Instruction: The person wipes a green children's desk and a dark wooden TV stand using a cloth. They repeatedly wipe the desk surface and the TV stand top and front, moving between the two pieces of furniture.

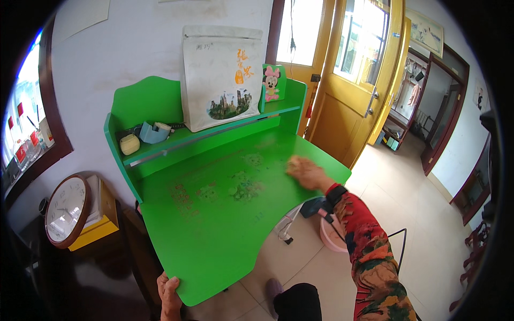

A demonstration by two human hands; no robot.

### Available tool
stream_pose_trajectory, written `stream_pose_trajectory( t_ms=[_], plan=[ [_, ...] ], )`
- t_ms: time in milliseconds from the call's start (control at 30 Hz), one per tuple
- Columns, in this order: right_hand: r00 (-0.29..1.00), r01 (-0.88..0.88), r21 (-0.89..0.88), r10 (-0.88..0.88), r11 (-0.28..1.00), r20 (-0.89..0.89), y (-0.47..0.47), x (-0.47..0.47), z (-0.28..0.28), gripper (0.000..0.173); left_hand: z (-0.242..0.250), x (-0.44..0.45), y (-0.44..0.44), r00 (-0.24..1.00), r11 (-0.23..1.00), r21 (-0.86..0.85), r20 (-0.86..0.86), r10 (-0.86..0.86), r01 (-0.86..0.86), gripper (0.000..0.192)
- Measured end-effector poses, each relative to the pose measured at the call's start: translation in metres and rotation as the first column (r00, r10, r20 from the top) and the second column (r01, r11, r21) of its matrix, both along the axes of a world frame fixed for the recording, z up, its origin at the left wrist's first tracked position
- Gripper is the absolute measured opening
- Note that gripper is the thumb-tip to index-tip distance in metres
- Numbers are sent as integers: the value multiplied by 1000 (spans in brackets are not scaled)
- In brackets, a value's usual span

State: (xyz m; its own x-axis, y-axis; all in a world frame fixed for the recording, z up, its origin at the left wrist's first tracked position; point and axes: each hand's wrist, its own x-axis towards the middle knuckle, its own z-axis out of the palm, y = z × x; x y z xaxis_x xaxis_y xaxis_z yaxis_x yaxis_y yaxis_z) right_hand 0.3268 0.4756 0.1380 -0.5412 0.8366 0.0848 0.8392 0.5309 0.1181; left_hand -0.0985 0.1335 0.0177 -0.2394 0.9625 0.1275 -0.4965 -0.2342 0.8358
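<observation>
A green desk with worn printed pictures stands before me. On the right part of its top lies my right hand, blurred, its fingers curled over something yellowish-brown, perhaps a cloth, that presses on the surface. My left hand grips the desk's near left corner, thumb on top and the fingers partly hidden beside the edge. Above the desktop, the raised green shelf bears a large white printed pouch, a light blue tape dispenser-like object and a small cream case.
To the left, a round wall clock leans against a yellow box on a dark surface. A pink basin sits on the tiled floor under my right forearm. Behind the desk's right side stands a yellow wooden door.
</observation>
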Motion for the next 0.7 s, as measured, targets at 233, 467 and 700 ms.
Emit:
stream_pose_trajectory(
  t_ms=[233, 467, 700],
  plan=[
    [794, -571, -170, 486, 803, -365, -88, -202, 8, 50, 2, 0, -2, 1000, 999, -32, -16, 19, -20, 35],
    [357, -889, 162, 870, 428, -339, -53, -260, -8, 16, -3, -1, -12, 898, 977, -4, -394, 193, -212, 30],
    [846, -527, 296, 459, 796, 272, 127, -32, -15, 53, 18, -5, -21, 964, 971, -237, -264, -40, -24, 44]
  ],
)
